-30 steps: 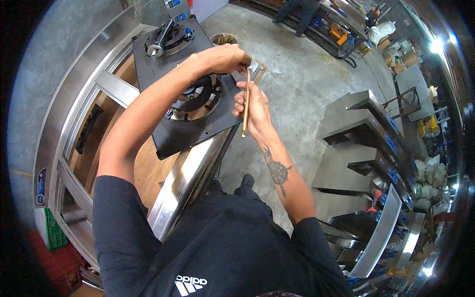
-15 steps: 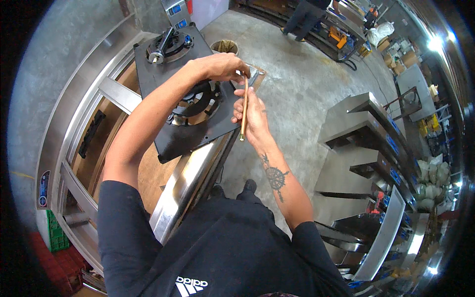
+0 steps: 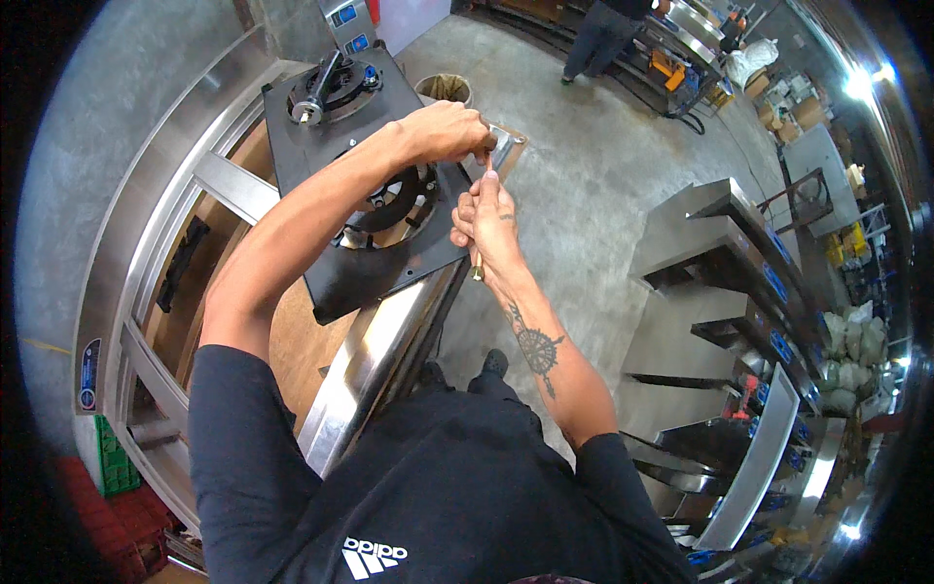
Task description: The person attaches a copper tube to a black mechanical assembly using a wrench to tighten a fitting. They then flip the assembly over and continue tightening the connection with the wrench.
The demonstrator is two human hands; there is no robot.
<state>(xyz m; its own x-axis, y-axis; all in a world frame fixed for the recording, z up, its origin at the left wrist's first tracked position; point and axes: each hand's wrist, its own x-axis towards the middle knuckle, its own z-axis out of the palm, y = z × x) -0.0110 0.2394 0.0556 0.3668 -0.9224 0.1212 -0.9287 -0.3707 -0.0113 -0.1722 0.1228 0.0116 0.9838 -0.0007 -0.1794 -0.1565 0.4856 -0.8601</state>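
Observation:
A thin copper-coloured tube (image 3: 477,270) with a brass fitting at its lower end runs through my right hand (image 3: 494,226). That hand is closed around it, thumb lying along the tube. Just above, my left hand (image 3: 449,133) is bent over with its fingers closed at the tube's upper end; the fingertips are partly hidden. Both hands are over the right edge of a black gas burner plate (image 3: 375,282). Under my left forearm shows a round burner ring (image 3: 413,219). A second burner (image 3: 355,92) with a metal valve pipe (image 3: 313,109) sits farther off.
The burner plate rests on a stainless steel frame (image 3: 238,185). Beyond my hands stands a bin with a liner (image 3: 446,90). Bent steel panels (image 3: 700,238) stand on the concrete floor at right. Another person (image 3: 595,44) stands at the far workbench.
My right hand has wrapped more fully over the tube, covering most of its length. My left fingers have closed down at its upper end. The person at the back has shifted slightly.

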